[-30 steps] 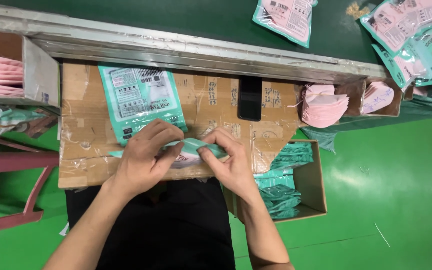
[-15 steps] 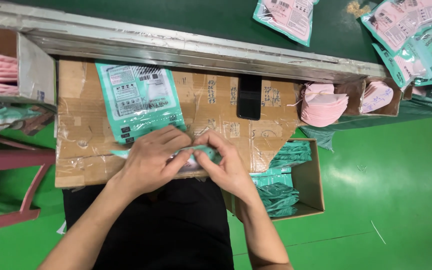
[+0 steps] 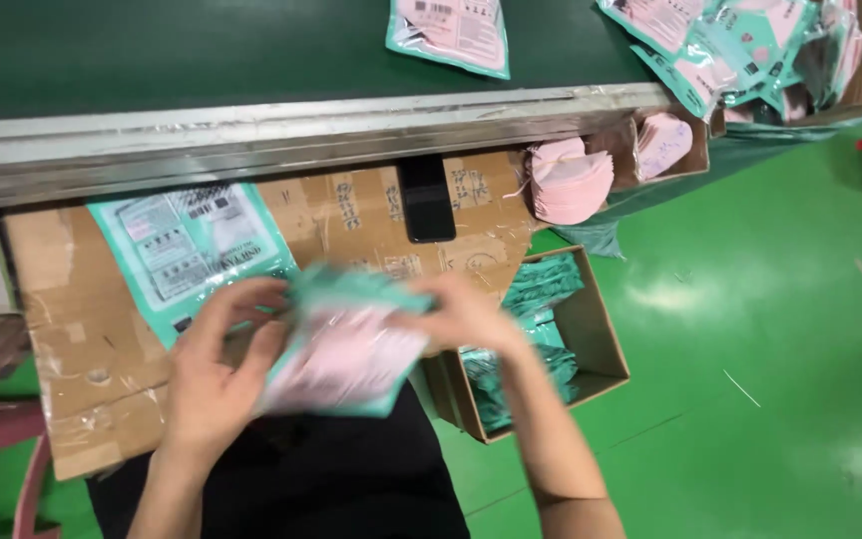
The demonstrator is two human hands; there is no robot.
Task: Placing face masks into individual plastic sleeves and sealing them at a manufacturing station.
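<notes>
Over a flat sheet of cardboard [image 3: 92,329], seen from the head camera, two bare hands hold one packet between them. The packet [image 3: 346,344] is teal at the edges and pink in the middle, and it looks blurry. It sits tilted, just above the near edge of the cardboard and over the person's black clothes.

The left hand [image 3: 214,374] grips the left side of the packet, with its fingers [image 3: 251,299] curled over the top edge. The right hand [image 3: 466,314] is closed on the right top corner of the packet.

On the cardboard, to the left of the packet, lies a flat teal bag [image 3: 187,250] with printing on it. The left hand's fingers are just beside its lower edge. A black phone [image 3: 425,198] lies at the far side of the cardboard, above the packet.

To the right of the cardboard stands an open brown box [image 3: 591,334] on the green floor [image 3: 770,329]. It holds a pile of teal packets [image 3: 536,299]. The right arm passes over its near corner.

Past the far edge of the cardboard runs a long metal rail [image 3: 251,140]. Tucked under it, to the right of the phone, is a stack of pink masks [image 3: 571,185], with a few more pink ones in a small box [image 3: 665,145] next to them.

Beyond the rail is a dark green surface [image 3: 152,50]. One pink and teal packet [image 3: 448,30] lies on it, and a heap of such packets [image 3: 740,45] sits at the far right corner.
</notes>
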